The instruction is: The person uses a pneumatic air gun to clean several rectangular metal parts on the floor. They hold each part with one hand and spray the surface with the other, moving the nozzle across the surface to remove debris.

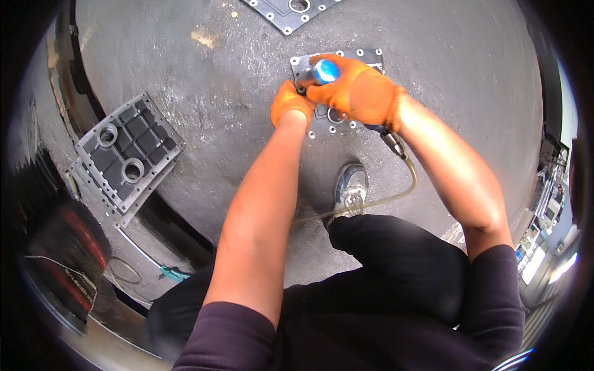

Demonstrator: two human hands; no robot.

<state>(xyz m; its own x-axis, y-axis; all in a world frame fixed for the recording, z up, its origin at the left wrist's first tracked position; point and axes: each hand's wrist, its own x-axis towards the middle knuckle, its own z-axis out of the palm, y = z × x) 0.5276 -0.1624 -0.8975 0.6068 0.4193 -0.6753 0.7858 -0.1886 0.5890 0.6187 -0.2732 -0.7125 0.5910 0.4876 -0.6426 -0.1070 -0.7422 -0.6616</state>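
Note:
My right hand [359, 88], in an orange glove, is closed around a pneumatic power tool [326, 72] with a blue end cap. A clear air hose [410, 178] runs from a metal coupling [394, 143] below its handle. The tool is over a flat metal cover plate [325, 127] with pale-ringed bolt holes along its edges, lying on the floor. At the plate's left edge is my left hand [292, 104], also gloved in orange, close to the tool's front end. Its fingertips and what they touch are hidden.
A similar plate [287, 21] lies at the top. Ribbed metal castings [144, 123] with two round bores are stacked at the left, near a dark floor channel [171, 227]. My shoe [351, 185] is below the plate, with the hose across it. A teal tool [174, 273] lies lower left.

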